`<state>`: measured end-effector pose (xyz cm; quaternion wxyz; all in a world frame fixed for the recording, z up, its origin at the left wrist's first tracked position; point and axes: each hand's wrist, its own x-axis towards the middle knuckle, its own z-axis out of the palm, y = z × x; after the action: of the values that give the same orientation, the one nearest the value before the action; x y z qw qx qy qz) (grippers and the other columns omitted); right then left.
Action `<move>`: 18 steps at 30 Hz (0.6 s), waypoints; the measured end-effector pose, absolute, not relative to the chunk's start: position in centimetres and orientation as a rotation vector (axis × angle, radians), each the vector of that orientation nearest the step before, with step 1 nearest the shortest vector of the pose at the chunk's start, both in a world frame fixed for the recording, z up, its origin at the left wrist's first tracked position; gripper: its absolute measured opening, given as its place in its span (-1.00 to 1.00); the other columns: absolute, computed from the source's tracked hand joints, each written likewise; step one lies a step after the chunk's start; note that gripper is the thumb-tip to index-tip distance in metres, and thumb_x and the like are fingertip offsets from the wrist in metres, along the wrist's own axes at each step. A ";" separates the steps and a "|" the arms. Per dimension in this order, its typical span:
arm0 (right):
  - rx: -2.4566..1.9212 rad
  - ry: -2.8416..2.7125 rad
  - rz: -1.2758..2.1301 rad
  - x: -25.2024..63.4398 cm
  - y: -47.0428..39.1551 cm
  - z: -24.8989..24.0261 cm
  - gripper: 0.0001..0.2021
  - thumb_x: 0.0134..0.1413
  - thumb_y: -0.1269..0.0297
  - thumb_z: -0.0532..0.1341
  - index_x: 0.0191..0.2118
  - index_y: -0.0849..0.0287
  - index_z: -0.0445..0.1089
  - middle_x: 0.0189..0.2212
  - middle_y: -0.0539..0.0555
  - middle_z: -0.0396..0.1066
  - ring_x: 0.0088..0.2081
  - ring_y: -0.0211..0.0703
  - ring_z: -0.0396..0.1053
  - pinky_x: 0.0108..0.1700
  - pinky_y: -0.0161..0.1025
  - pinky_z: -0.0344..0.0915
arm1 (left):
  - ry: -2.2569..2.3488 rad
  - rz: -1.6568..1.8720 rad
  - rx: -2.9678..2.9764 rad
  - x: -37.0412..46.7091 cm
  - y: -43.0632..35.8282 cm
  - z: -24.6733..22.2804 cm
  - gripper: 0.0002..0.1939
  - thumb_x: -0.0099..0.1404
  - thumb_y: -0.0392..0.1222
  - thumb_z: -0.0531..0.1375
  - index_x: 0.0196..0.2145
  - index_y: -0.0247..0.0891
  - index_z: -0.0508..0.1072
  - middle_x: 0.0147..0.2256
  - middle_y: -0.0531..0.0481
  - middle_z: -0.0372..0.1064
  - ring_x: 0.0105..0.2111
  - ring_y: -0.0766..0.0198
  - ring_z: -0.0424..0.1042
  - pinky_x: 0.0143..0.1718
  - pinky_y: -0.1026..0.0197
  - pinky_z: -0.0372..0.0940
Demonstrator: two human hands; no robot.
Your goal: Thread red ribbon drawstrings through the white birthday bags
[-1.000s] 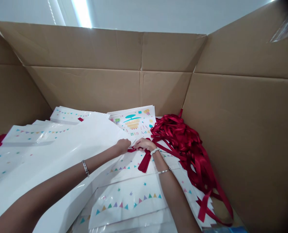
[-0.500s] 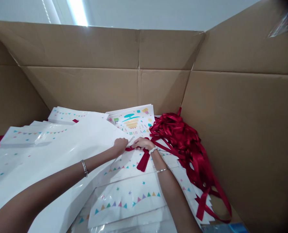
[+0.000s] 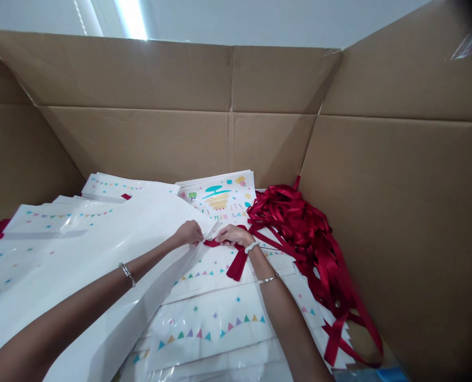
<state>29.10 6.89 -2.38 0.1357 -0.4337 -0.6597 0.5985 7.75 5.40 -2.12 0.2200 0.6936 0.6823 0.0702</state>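
Observation:
My left hand (image 3: pixel 190 232) is closed at the edge of a large plain white bag or sheet (image 3: pixel 140 225), its fingertips at one end of a short stretch of red ribbon (image 3: pixel 211 243). My right hand (image 3: pixel 232 235) pinches the same ribbon a little to the right. Two red tails (image 3: pixel 237 265) hang below the right hand, over a white printed bag (image 3: pixel 208 276) with colourful bunting. Exactly what lies inside the left fingers is hidden. Behind the hands is a printed birthday bag (image 3: pixel 220 201) with a cake picture.
A big cardboard box (image 3: pixel 140 132) walls in the workspace at the back and both sides. To the right lies a tangled heap of red ribbon (image 3: pixel 295 223). Overlapping printed white bags (image 3: pixel 216 313) cover the front, with more stacked at left (image 3: pixel 49 225).
My left hand has shifted left, away from the right hand, and the ribbon stretch between them shows more. The right hand has stayed nearly in place.

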 end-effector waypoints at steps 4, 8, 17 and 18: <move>-1.200 -1.917 1.751 28.7 7.4 -3.2 -0.90 0.05 0.44 0.25 -0.46 0.28 0.42 -0.63 -0.01 0.23 -0.57 -0.36 0.06 -0.57 -0.35 -0.06 | 1.770 0.350 1.748 6.7 5.8 -3.0 -0.90 0.02 -0.26 0.27 -0.60 -0.25 0.56 -0.63 0.03 0.46 -0.54 0.24 0.47 -0.41 0.30 0.31; -1.241 -1.958 1.664 28.3 7.2 -3.2 -0.88 0.09 0.41 0.25 -0.45 0.27 0.40 -0.60 0.01 0.26 -0.54 -0.35 0.10 -0.55 -0.36 0.00 | 1.677 0.481 1.602 5.5 6.1 -4.0 -0.85 -0.02 -0.14 0.38 -0.57 -0.28 0.59 -0.61 0.00 0.47 -0.55 0.26 0.44 -0.45 0.30 0.32; -1.096 -2.090 1.453 27.1 7.6 -4.8 -0.83 0.11 0.32 0.22 -0.46 0.28 0.39 -0.69 -0.05 0.19 -0.61 -0.36 0.05 -0.55 -0.35 -0.01 | 1.472 0.719 1.396 3.9 5.6 -6.1 -0.65 -0.15 0.02 0.48 -0.50 -0.31 0.61 -0.55 -0.05 0.49 -0.51 0.29 0.41 -0.44 0.30 0.31; -1.106 -2.099 1.433 26.9 7.6 -4.9 -0.82 0.12 0.34 0.22 -0.47 0.28 0.39 -0.69 -0.05 0.20 -0.60 -0.35 0.06 -0.55 -0.35 0.00 | 1.445 0.733 1.373 3.8 5.5 -6.2 -0.64 -0.15 0.03 0.49 -0.49 -0.30 0.61 -0.53 -0.05 0.50 -0.48 0.28 0.43 -0.41 0.29 0.34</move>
<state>26.91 7.57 -4.94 0.1840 -0.3922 -0.7443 0.5082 3.76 5.46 -6.18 0.4871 0.5644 0.5943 0.3016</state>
